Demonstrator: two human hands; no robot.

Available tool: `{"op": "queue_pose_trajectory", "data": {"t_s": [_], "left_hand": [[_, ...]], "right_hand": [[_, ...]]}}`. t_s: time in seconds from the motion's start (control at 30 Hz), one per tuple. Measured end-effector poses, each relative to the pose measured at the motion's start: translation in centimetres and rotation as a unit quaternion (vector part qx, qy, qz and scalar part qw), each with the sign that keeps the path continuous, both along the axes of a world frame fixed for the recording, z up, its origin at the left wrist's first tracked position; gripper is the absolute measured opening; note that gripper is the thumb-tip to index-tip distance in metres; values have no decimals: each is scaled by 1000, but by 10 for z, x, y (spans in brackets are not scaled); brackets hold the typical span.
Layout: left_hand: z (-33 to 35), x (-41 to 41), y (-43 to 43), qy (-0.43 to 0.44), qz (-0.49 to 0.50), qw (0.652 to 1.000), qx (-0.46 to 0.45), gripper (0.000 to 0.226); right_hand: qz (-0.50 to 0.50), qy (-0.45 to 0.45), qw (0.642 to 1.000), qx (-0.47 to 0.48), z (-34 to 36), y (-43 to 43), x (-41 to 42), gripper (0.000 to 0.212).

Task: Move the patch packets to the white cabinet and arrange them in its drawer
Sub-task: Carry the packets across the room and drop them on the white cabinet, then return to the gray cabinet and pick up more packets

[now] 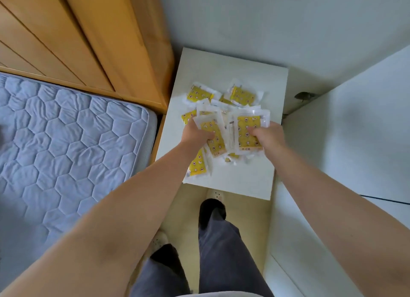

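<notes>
Both hands, left and right, each gripped yellow-printed clear plastic patch packets above the white cabinet; they looked light, floppy and slippery, best pinched by their edges.

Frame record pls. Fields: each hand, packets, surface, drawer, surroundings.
left hand: grips a bunch of yellow patch packets
right hand: grips a second bunch
loose packets: scattered pile on the cabinet top, under and beyond both hands
white cabinet: top in view, bears the pile
drawer: not in view
surroundings: blue quilted mattress and wooden headboard to the left
</notes>
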State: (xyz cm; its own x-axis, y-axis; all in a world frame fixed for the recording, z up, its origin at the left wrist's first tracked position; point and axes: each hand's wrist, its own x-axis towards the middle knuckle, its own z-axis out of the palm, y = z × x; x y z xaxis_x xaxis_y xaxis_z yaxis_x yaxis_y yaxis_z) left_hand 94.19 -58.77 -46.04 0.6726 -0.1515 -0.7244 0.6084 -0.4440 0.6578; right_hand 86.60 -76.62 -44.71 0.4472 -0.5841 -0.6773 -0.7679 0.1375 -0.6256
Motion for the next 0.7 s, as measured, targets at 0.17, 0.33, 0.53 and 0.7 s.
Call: {"op": "queue_pose_trajectory", "data": {"t_s": [0.17,0.33,0.53,0.7], "left_hand": [[-44,12,-20,-51,-213,963,156,104],[-69,4,-28,-59,-323,920,216,84],[-59,12,-16,-50,-345,918,188,82],[-34,12,-5,-91,-340,913,204,81]], "right_hand": [[283,183,924,-179,-63,-28,30,69],[322,186,917,-142,-99,-26,30,86],[334,168,913,-163,-86,-27,25,81],[383,134,891,-201,-56,-20,26,79]]}}
